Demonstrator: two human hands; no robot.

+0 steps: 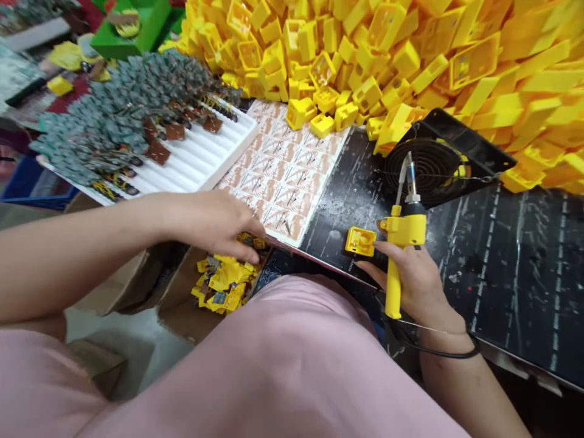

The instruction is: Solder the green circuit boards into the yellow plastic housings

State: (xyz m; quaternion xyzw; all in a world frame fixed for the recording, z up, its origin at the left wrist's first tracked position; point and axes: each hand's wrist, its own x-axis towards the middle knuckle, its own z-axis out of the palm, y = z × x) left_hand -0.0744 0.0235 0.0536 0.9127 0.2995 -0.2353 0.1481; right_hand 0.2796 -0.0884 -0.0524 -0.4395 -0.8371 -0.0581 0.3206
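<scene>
The right hand is gripping a yellow plastic soldering gun tip-up, presumably for safety, while the left hand is hovering, fingers loosely parted.

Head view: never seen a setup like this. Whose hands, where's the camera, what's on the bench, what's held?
No machine here: these are one person's bare hands. The single picture comes from a camera worn on their head, looking forward and down. The right hand holds a yellow tool that looks like a soldering gun; its fingertips are at a small yellow casing on the black bench top. The left hand is over a cardboard box of yellow pieces; whether it grips anything is hidden. On the bench: a heap of yellow casings, a black fan, a printed sheet, and a ridged white tray carrying grey parts.
</scene>
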